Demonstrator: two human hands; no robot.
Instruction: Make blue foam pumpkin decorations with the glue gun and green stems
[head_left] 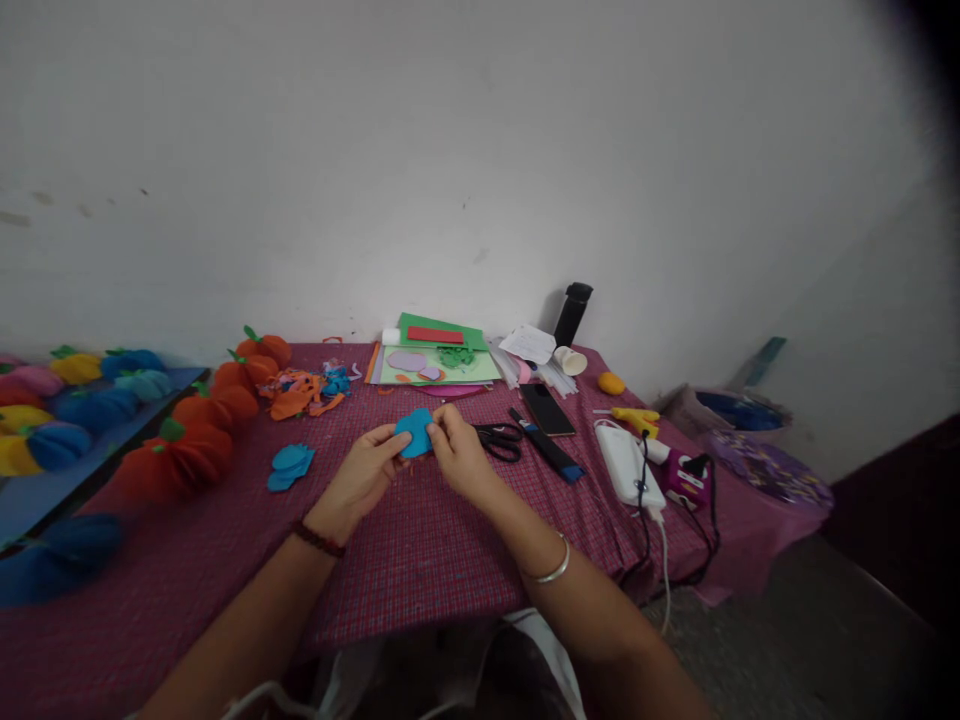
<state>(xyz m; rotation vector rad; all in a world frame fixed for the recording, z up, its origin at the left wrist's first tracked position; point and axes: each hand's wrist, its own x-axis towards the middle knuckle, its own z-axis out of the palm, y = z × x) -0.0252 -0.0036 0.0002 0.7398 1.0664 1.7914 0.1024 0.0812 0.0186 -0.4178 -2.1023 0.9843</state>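
Observation:
A blue paper cutout (412, 434), roundish in outline, is held up over the table between both hands. My left hand (369, 464) pinches its left side with the thumb on top. On its right edge, my right hand (459, 452) grips with thumb and fingers closed. Whether it is one sheet or several stacked, I cannot tell. Black-handled scissors (501, 440) lie just right of my right hand. More blue cutouts (291, 464) rest on the cloth to the left of my left hand.
Orange paper pumpkins (196, 455) line the left, beside paper scraps (300, 390). Coloured sheets (442, 365) lie at the back near a black bottle (573, 312). A phone (547, 410), yellow glue gun (636, 418) and white power strip (628, 464) with cords occupy the right.

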